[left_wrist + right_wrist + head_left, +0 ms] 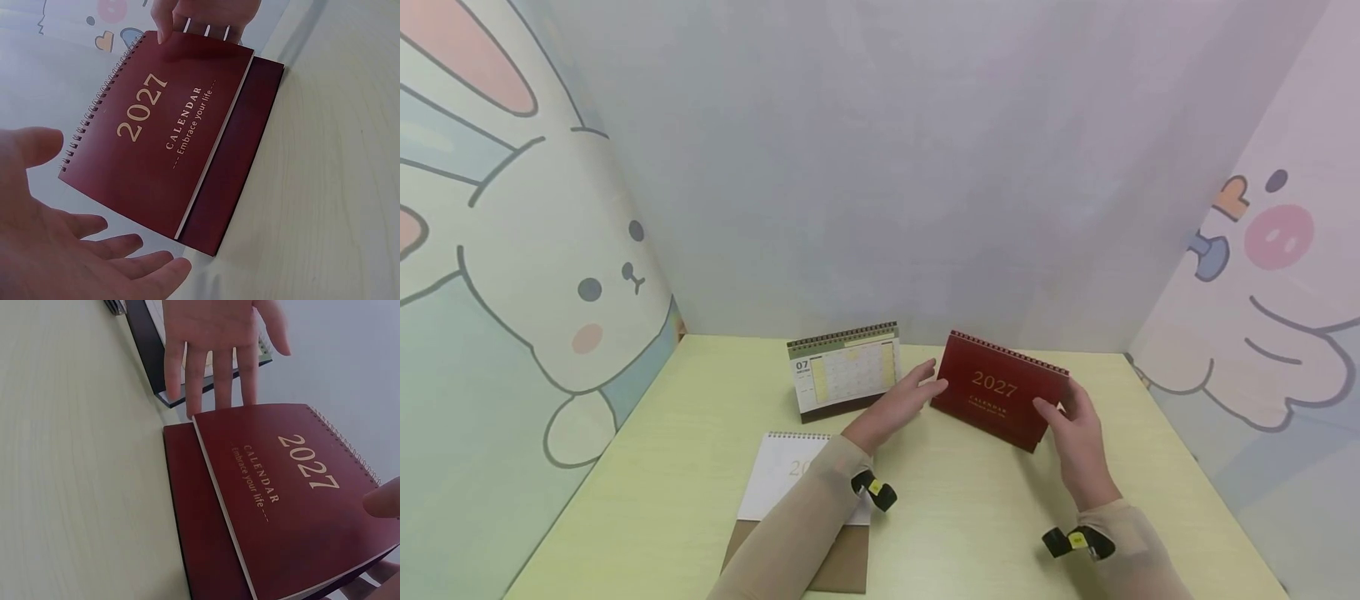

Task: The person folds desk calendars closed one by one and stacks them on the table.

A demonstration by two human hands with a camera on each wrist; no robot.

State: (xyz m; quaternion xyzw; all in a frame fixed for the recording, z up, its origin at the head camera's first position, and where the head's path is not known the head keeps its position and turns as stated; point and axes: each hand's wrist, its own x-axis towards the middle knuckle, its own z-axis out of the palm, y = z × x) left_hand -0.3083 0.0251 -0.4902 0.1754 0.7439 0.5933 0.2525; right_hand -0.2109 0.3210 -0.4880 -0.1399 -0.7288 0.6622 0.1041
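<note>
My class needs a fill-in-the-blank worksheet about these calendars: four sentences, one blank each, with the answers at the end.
1. The red calendar shows the year ____ on its cover.
2. The person's ____ hand grips the red calendar.
3. The other standing calendar has the large number ____ on its page.
4. The flat calendar has a brown lower part and a ____ upper part.

Missing words: 2027; right; 07; white.

We find the head view bright and evenly lit, with soft shadows on the worktop (955, 517) at lower right and the walls (880, 167) stretched toward the outer edges, while both wrist views look dimmer and cooler, a faint sheen paling the red calendar (162, 144) in the left one.
</note>
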